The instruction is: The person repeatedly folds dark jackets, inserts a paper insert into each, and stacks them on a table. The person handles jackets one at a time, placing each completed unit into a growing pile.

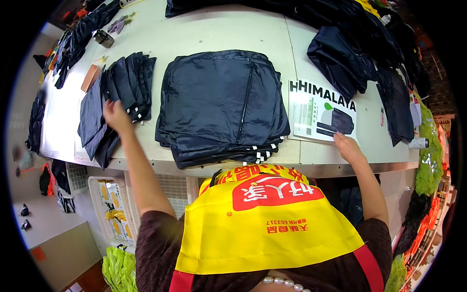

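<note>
My left hand is at the left stack of folded navy garments, its fingers closed on the edge of one folded garment. The garments are fanned out, with small white tags near their lower ends. At the right, my right hand pinches the near edge of a white printed packaging bag that has a picture of dark clothing on it. More bags appear to lie beneath it. Between my hands sits a larger pile of folded navy jackets, with a long zipper on top and white tags along its near edge.
Dark garments are heaped at the far right and far left of the white table. A dark bottle and a brownish block stand left. A white basket with packets is below the table's left edge.
</note>
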Available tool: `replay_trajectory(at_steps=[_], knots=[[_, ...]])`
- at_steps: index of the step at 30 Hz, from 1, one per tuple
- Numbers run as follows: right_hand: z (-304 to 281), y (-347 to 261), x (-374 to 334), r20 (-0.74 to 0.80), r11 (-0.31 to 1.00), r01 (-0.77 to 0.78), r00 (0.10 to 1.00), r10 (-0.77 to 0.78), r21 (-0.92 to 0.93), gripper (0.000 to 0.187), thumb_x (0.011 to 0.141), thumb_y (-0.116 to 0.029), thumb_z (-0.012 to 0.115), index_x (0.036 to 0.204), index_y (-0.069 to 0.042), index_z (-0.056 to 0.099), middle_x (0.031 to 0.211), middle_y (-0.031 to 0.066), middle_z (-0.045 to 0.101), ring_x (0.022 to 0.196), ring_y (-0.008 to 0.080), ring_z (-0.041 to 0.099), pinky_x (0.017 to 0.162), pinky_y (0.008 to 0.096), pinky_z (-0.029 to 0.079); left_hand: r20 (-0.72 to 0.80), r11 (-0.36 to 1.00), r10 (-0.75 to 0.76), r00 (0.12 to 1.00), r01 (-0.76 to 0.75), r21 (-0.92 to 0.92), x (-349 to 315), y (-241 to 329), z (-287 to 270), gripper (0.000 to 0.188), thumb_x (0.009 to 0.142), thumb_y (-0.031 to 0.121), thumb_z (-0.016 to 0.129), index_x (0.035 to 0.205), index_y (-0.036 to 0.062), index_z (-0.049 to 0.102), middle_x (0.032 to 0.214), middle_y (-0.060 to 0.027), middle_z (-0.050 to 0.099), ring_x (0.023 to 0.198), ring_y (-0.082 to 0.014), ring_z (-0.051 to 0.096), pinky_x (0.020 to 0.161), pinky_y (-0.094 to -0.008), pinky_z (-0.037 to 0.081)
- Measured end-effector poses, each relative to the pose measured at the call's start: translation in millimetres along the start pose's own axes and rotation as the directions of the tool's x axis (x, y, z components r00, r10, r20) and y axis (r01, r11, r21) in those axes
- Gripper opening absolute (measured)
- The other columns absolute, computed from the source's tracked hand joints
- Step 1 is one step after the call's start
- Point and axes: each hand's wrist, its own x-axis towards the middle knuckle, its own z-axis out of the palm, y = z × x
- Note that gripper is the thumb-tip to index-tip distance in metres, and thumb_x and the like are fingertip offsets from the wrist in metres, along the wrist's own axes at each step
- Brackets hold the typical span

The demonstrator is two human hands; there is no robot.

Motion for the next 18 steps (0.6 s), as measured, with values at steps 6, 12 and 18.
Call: replay_trajectory(at_steps=[6,12,18], knots=[[-9,6,0,-0.234,0.992,-0.051,0.969,0.077,0.115,0.005,0.073,-0.004,0.059,0.078,-0.005,0.059,0.083,0.013,0.065,0.076,0.0301,0.064,0.063,0.0355,0.051,0.653,0.84,0.361,0.666,-0.536,0.083,-213,56,104,0.022,0.073,0.017,0.069,0.091,0.0047,0.066,0.092,-0.0115,0.065,0.091,-0.0298,0.058,0.081,-0.0374,0.045],[14,19,-11,-0.402,0.884,0.178,0.916,0.012,0.431,0.01,0.081,-0.011,0.061,0.089,-0.007,0.065,0.082,0.0109,0.065,0.075,0.0284,0.064,0.062,0.0331,0.051,0.672,0.788,0.267,0.691,-0.558,0.261,-257,48,122,0.026,0.074,0.028,0.069,0.092,0.0102,0.065,0.096,-0.008,0.059,0.094,-0.0303,0.053,0.079,-0.0392,0.043],[-63,16,0,-0.76,0.944,0.014,0.597,0.257,0.33,0.012,0.089,-0.009,0.054,0.095,0.0,0.059,0.078,0.0144,0.062,0.065,0.0221,0.061,0.057,0.0294,0.047,0.657,0.868,0.204,0.726,-0.444,0.221,-250,45,127,0.013,0.077,0.02,0.065,0.082,0.0082,0.065,0.081,-0.009,0.06,0.084,-0.029,0.055,0.073,-0.0392,0.043]])
